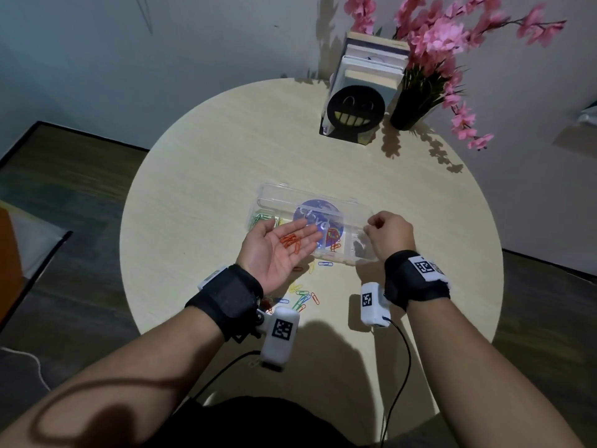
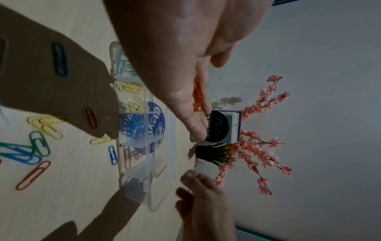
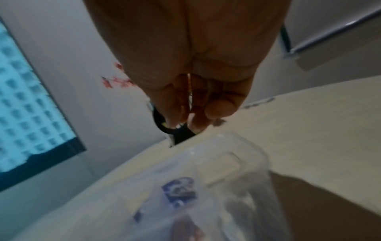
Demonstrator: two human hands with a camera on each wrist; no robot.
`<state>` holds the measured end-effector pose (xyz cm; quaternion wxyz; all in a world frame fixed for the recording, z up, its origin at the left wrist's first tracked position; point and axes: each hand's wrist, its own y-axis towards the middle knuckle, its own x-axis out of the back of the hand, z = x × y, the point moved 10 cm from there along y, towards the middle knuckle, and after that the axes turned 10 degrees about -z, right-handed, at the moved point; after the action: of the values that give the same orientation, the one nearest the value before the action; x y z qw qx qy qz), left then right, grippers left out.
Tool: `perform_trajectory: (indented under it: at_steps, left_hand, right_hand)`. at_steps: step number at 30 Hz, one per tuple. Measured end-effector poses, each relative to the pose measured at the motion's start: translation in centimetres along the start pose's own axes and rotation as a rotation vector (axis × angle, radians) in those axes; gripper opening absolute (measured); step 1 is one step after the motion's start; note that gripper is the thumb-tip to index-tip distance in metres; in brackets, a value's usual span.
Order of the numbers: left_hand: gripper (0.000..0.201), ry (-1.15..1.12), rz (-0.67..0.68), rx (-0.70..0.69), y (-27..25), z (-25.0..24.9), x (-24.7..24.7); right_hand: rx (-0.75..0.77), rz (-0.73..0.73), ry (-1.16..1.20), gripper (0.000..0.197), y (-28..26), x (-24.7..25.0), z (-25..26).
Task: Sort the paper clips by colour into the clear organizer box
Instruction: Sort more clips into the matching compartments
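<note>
Orange wire clips on flat left hand; right hand curled, perhaps pinching one.

Left hand palm-up, fingers flat — right hand knuckles-up, fingers curled, tips pinched together.

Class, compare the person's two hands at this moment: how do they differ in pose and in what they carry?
The left hand lies palm up with straight fingers; the right hand is knuckles up with curled fingers. The left hand carries a cluster of orange paper clips on its palm; the right hand seems to pinch a single clip, blurred. Both hover over the clear organizer box.
</note>
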<state>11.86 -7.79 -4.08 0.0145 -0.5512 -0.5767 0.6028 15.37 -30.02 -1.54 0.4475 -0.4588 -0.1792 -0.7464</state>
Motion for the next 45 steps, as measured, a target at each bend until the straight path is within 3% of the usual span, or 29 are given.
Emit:
perform_trajectory:
  at_steps: [3,7,11,15,24,31,37,45]
  left_hand:
    - [0.056,0.056,-0.001,0.006,0.1,0.3,-0.1]
    - [0.063,0.174,0.023,0.016,0.0,0.8,-0.7]
    - [0.07,0.269,0.019,0.011,-0.1,0.9,-0.6]
    - [0.073,0.323,0.018,0.023,-0.2,0.9,-0.3]
    - [0.079,0.337,-0.036,0.044,0.8,0.6,0.3]
    - [0.078,0.385,-0.042,0.033,1.0,1.1,-0.5]
    - [0.071,0.391,-0.044,0.03,1.2,0.6,-0.5]
    - [0.058,0.448,-0.003,-0.019,1.2,0.4,-1.4]
  right_hand:
    - [0.255,0.084,0.177,0.01,-3.5,0.8,5.8]
    - [0.706,0.29,-0.021,0.028,-9.6,-1.5,12.0]
    - [0.792,0.366,-0.203,0.034,-11.5,-3.5,12.8]
    - [0.816,0.378,-0.226,0.023,-12.6,-4.0,13.1]
    - [0.846,0.415,-0.274,0.024,-13.2,-3.8,13.3]
    - [0.738,0.394,-0.18,0.03,-12.3,-3.2,13.3]
    - [0.759,0.317,-0.233,0.017,-12.1,-3.4,13.1]
    - [0.594,0.295,-0.117,0.012,-10.0,-2.2,12.1]
